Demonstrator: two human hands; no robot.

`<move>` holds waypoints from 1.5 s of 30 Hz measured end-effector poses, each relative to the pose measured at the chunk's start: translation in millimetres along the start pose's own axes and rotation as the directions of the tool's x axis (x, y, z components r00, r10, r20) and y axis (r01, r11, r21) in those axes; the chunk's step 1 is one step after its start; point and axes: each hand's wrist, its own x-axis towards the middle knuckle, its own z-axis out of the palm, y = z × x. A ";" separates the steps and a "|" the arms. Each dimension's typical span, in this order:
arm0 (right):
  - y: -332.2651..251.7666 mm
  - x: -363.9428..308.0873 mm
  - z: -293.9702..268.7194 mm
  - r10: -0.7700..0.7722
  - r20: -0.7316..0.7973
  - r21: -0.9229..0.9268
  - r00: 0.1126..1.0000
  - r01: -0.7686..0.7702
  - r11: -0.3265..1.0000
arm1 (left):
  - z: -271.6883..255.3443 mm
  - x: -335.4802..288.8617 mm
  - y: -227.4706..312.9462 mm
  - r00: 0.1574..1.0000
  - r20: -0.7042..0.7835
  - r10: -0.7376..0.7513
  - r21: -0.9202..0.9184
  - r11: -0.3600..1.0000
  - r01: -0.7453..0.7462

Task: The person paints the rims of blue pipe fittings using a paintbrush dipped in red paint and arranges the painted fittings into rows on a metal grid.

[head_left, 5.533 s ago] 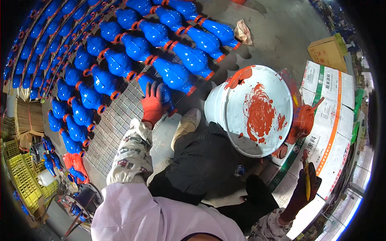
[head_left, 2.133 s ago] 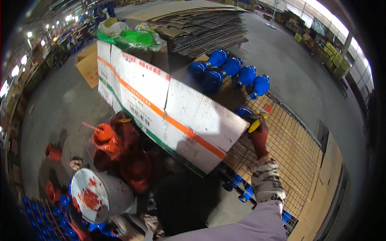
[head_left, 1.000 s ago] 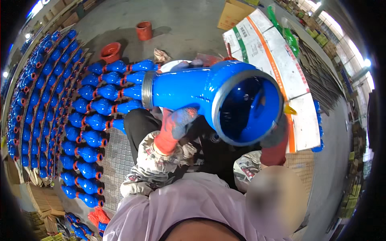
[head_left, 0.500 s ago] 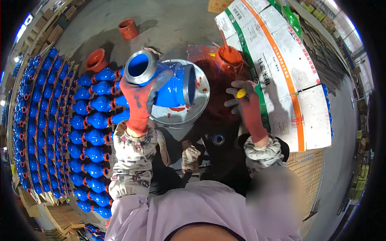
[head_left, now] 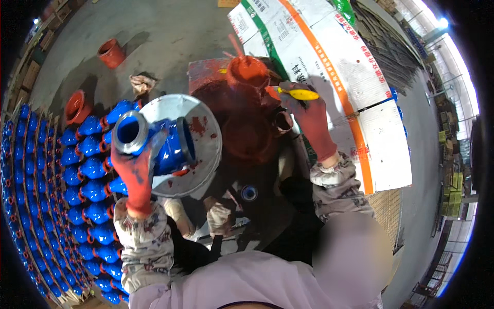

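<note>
My left hand [head_left: 135,177], in a red glove with a dark-stained palm, grips a glossy blue water meter body [head_left: 172,146] with a bare metal threaded neck. That body is over the round white lid [head_left: 180,105] of a drum, which is spattered with red paint. My right hand [head_left: 311,116], gloved alike, is closed around a yellow-handled paintbrush [head_left: 303,95]. Red paint covers the brush's tip, which points left beside the rim of a red-coated paint pot [head_left: 237,83]. Sticks stand in the pot.
Rows of blue meter bodies [head_left: 95,167] with red ends line the left side. Two red buckets [head_left: 111,53] stand on the floor beyond. A flattened white carton [head_left: 334,67] with green and orange stripes lies at the right. A small round blue-ringed part [head_left: 249,193] is below the drum.
My right hand has turned the brush side-on and raised it nearer the pot. The view has swung, so the scene sits further left. My left hand keeps hold of the meter body.
</note>
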 end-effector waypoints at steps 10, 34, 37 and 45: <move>91.3 74.1 59.7 0.244 -0.018 0.193 0.970 -0.236 0.952 | -19.3 5.5 26.9 0.934 0.340 -0.112 -0.090 0.984 0.151; 86.9 47.7 43.8 -0.163 0.148 -0.487 0.976 0.215 0.847 | -14.2 24.4 45.0 0.862 0.500 -0.089 -0.147 0.972 0.186; 65.8 38.7 27.9 0.186 0.081 0.208 0.979 -0.199 0.958 | -17.8 21.2 44.3 0.862 0.507 -0.029 -0.198 0.969 0.149; 10.9 -42.5 48.0 0.455 0.120 0.954 0.883 -0.229 0.194 | -53.7 -24.6 46.6 0.852 0.490 0.186 0.019 0.975 -0.223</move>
